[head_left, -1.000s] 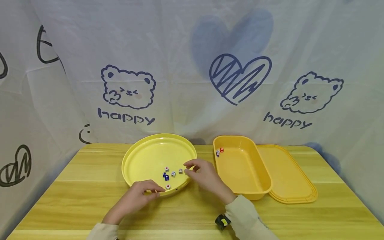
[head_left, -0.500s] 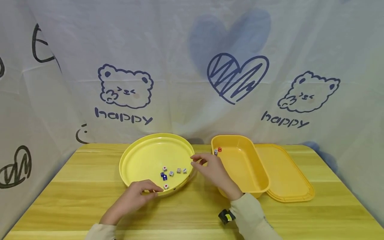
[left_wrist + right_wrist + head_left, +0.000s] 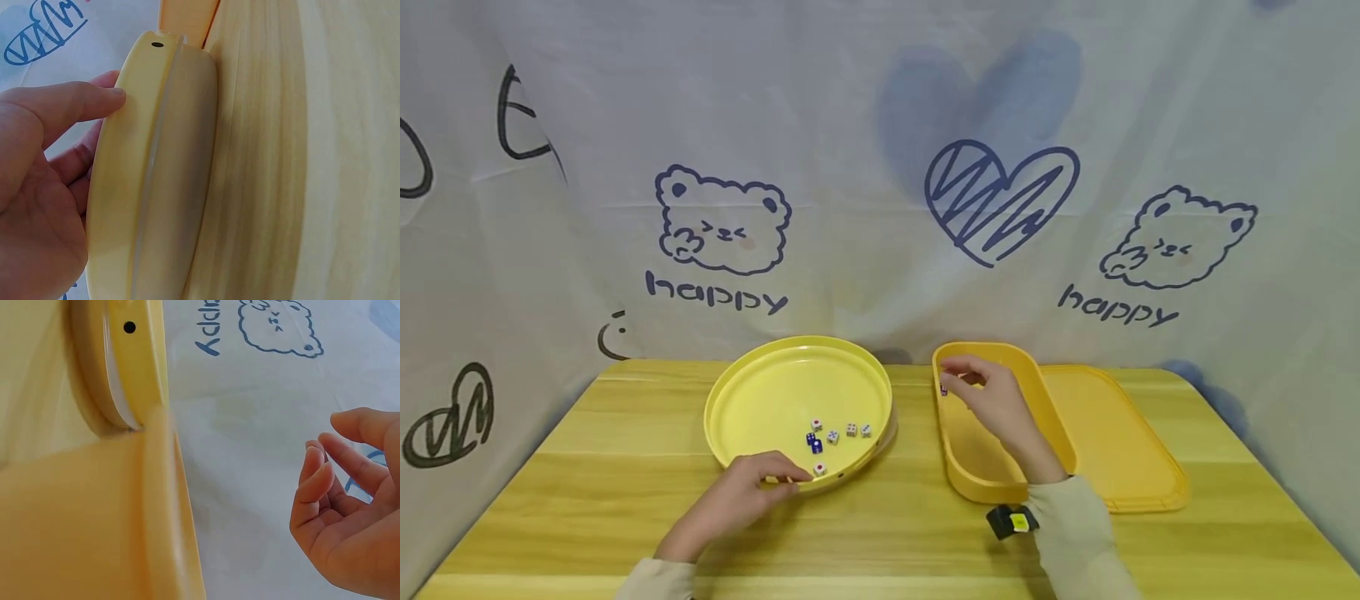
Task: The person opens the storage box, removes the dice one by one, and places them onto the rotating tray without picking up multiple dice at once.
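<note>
My left hand (image 3: pixel 747 497) holds the near rim of a round yellow tray (image 3: pixel 721 392), with the thumb against the outer wall and fingers behind the rim in the left wrist view. Several small dice lie on its floor, white ones (image 3: pixel 832 437) and a pair of blue ones (image 3: pixel 816 447). Over the left side of an orange-yellow rectangular box (image 3: pixel 1060 425) is my right hand (image 3: pixel 996 406). In the right wrist view its thumb and forefinger stand apart with nothing visible between them. A die (image 3: pixel 943 389) shows in the box below the fingertips; others there are mostly hidden.
A flat orange-yellow lid (image 3: pixel 1120 433) lies on the wooden table (image 3: pixel 880 542), partly beneath the box's right side. Behind the table hangs a white cloth (image 3: pixel 865 250) with bear and heart drawings. A black band with a yellow patch (image 3: pixel 1012 522) is at my right wrist.
My right hand has moved right, from the tray's right edge to over the box. A white die that its fingers covered now shows on the tray. My left hand keeps its hold.
</note>
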